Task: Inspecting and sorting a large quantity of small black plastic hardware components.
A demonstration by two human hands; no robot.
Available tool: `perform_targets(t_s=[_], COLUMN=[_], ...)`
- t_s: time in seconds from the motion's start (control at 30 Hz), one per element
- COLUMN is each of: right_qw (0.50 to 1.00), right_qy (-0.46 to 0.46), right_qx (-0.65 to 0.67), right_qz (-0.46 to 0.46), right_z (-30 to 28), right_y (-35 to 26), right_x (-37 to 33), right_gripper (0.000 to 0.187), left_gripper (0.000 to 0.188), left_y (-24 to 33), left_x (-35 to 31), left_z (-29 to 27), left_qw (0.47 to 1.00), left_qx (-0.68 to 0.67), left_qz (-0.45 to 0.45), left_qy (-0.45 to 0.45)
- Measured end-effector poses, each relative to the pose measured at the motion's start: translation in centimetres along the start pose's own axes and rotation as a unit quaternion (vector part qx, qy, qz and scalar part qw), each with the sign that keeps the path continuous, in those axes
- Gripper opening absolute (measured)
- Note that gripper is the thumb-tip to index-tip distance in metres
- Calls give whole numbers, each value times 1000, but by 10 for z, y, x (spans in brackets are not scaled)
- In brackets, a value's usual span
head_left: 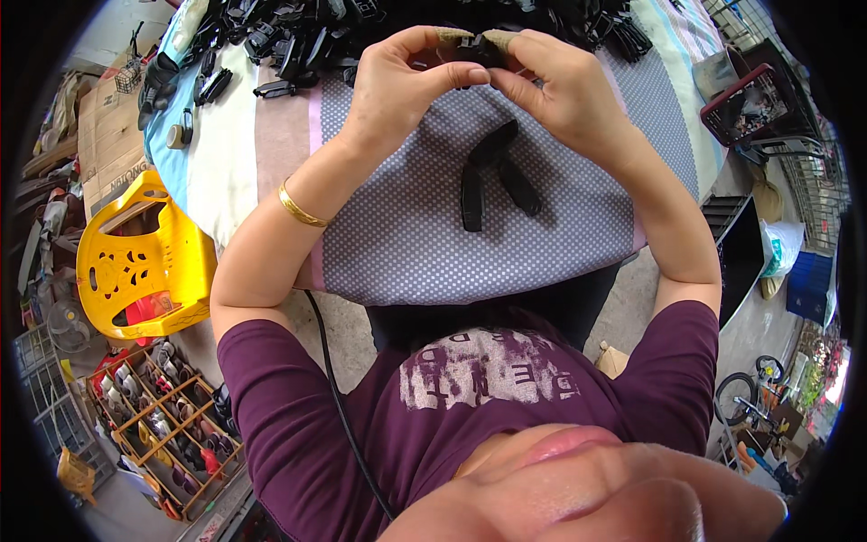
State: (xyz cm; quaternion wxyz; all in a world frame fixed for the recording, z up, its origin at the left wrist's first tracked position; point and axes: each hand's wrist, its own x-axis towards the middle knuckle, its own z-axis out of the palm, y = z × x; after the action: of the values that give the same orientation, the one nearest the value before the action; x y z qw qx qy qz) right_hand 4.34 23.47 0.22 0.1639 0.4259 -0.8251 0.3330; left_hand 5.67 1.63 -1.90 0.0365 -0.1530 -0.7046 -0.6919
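Note:
Both my hands meet above the far part of the cloth-covered table, pinching a small black plastic piece between thumbs and forefingers. My left hand grips its left side and my right hand its right side. Beige covers wrap the forefinger tips. The fingers partly hide the piece, so its exact kind does not show. Closer to me, three loose black pieces lie on the grey patterned cloth: a slanted one, an upright one and another slanted one.
A large heap of black plastic parts covers the table's far side. A small round object lies at the left edge. To the left stand a yellow plastic chair and a wooden shoe rack; a dark red basket is at right. A black cable hangs beside me.

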Motion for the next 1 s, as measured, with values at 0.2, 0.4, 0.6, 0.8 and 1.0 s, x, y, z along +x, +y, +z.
perform_targets(t_s=[0.2, 0.4, 0.6, 0.8, 1.0], right_qw=[999, 987, 987, 973, 973], right_qy=[5, 59, 28, -103, -161], right_qx=[-34, -144, -117, 110, 118], right_qz=[-15, -25, 106, 177, 119], right_z=[4, 15, 2, 6, -13], right_y=[-2, -9, -16, -4, 13], right_x=[-1, -5, 1, -1, 5], right_gripper=[29, 32, 34, 39, 38], left_gripper=[34, 34, 32, 29, 34], left_y=[9, 8, 3, 4, 15], left_x=[-5, -9, -7, -4, 0], left_z=[3, 17, 9, 3, -6], left_qw=[998, 998, 985, 986, 994], left_qx=[53, -12, -171, -142, -28], left_qz=[-44, -60, -24, 64, 27], left_qy=[-6, 19, -6, -52, -106])
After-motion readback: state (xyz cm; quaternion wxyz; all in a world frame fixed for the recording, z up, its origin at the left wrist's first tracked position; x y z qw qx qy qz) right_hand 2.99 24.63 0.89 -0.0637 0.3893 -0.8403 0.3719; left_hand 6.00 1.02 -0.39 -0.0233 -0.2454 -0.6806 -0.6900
